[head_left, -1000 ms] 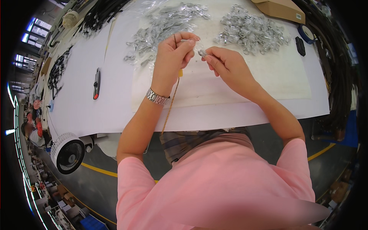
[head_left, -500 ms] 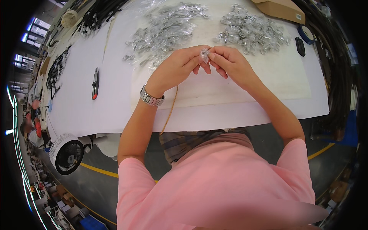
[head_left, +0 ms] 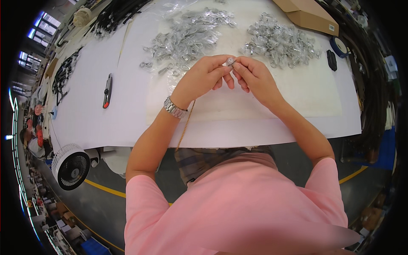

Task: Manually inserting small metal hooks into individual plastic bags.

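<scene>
Beyond the left hand (head_left: 203,77) lies a heap of clear-wrapped metal pieces (head_left: 182,42); beyond the right hand (head_left: 261,80), a second heap (head_left: 280,41). A utility knife (head_left: 108,91) lies well to the left hand's left. Both hands curl nearly closed, together pinching one small shiny piece (head_left: 230,61) at their meeting fingertips.

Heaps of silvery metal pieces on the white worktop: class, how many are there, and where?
2. The left heap lies beyond the left hand; the right heap lies beyond the right hand, nearer the cardboard box.
</scene>
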`<state>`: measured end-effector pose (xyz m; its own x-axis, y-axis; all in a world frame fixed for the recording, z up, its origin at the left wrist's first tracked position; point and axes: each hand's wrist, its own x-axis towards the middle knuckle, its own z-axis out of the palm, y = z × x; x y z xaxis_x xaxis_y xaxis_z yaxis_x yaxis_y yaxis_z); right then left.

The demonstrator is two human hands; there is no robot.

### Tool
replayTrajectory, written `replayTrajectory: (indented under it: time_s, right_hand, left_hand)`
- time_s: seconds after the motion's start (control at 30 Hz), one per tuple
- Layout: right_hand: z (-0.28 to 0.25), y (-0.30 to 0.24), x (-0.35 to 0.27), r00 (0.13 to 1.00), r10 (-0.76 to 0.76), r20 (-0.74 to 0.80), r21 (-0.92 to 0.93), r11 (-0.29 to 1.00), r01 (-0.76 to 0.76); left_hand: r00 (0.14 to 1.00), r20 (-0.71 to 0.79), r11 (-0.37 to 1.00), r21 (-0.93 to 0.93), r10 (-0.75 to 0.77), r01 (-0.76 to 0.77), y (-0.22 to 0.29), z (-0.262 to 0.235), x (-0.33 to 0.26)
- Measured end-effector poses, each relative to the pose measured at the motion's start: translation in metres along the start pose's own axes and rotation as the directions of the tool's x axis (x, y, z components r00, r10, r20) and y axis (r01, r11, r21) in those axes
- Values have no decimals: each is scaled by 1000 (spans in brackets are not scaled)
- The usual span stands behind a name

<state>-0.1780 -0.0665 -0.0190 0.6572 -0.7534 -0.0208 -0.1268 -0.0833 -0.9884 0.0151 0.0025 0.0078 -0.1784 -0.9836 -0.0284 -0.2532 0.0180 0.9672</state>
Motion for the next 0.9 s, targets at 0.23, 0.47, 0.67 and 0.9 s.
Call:
replayTrajectory:
  time_s: [0.23,0.47,0.67,0.9]
  right_hand:
    - [-5,-8,0,980,54,193,308,945,-113]
    - [-64,0,30,994,33,106,896,429,-110]
    - [7,-10,70,900,-435,-24,-584,737,341]
    - [8,12,127,699,-714,34,-789,410,457]
  left_hand:
    - [899,-333,905,401,285,-139,-21,12,4]
    - [841,-501,957,285,203,-61,-10,-25,6]
    - [775,-628,980,-97,76,-175,-20,-40,5]
    - [780,-623,981,-110,58,-161,-24,-39,13]
